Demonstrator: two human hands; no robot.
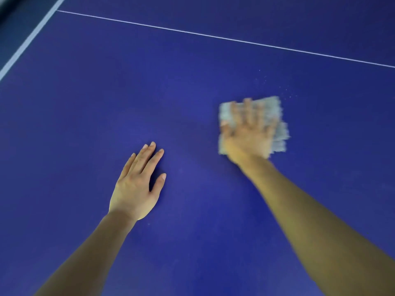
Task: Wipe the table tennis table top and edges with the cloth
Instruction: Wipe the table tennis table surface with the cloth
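Now | cloth (279, 133) under right hand (248, 135) | left hand (136, 186) flat on table (171, 86)

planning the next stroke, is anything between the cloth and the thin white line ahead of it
Nothing visible blocks it. Between the cloth and the thin white line lies bare blue table top, with only a few pale specks near the cloth's far right corner.

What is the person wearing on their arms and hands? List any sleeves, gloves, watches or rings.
Both the left forearm and right forearm are bare to the frame edge: no sleeve shows. The left hand has no glove, ring, watch or bracelet. The right hand is gloveless too, but blur means a ring there cannot be ruled out.
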